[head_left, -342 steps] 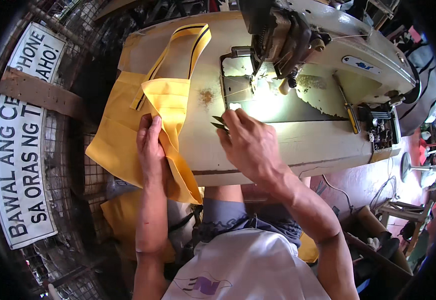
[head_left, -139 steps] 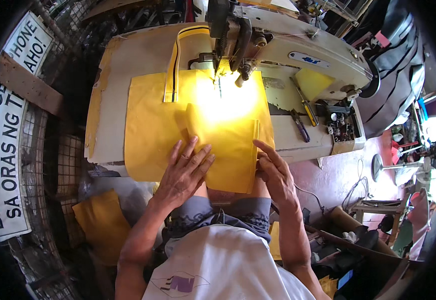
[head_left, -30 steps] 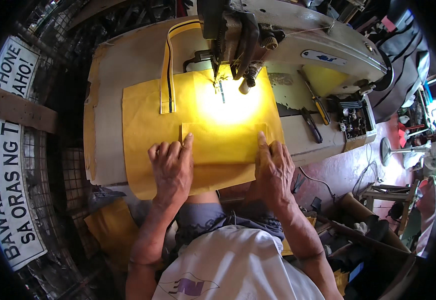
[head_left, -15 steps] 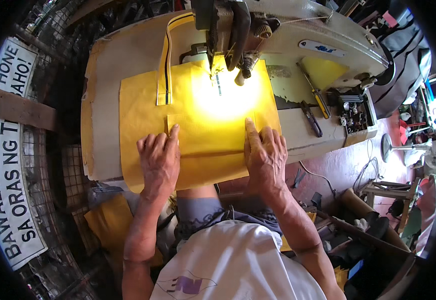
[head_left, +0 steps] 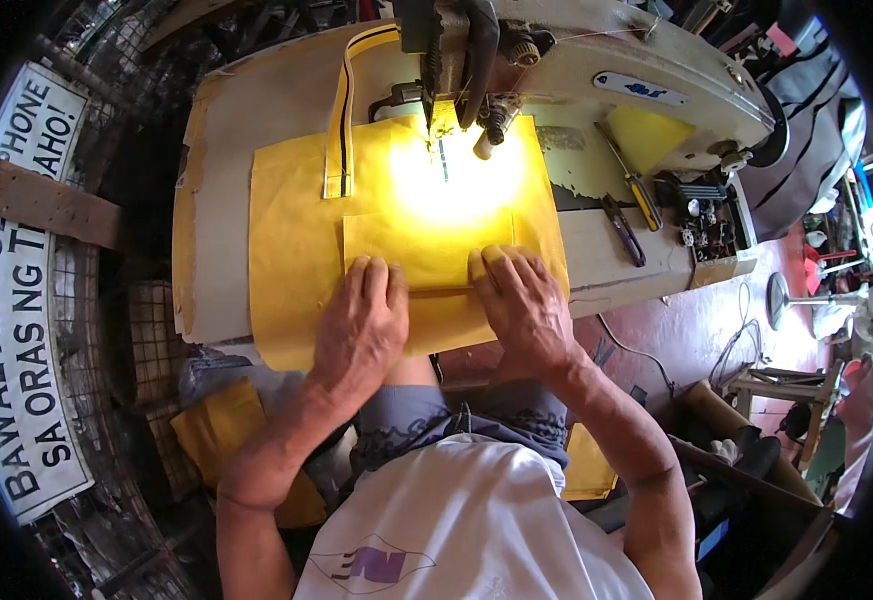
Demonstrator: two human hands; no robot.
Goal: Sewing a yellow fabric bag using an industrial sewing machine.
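Note:
A large yellow fabric piece [head_left: 296,250] lies beneath the needle area [head_left: 441,130], washed out by the lamp's glare. A smaller yellow panel [head_left: 426,235] sits on it, with a horizontal fold. My left hand [head_left: 361,320] rests fingertips on that panel's left part, fingers extended. My right hand [head_left: 521,305] presses along the fold on the right, fingers extended and slightly bent. A yellow-and-black strap [head_left: 338,150] arches up on the left of the machine head [head_left: 606,55]. A screwdriver [head_left: 641,200] and a dark hand tool [head_left: 624,230] lie right of the fabric.
An open parts box [head_left: 716,230] is at the table's right end. A wire grid with a lettered sign [head_left: 26,350] stands left. More yellow pieces [head_left: 211,430] lie below the table. A fan stand [head_left: 786,300], cables and a wooden stool are on the right.
Earlier my right hand held pointed snips and the fabric was left of the needle. Over the last second both hands shifted from pointing at the panel's side edges to pressing along its fold.

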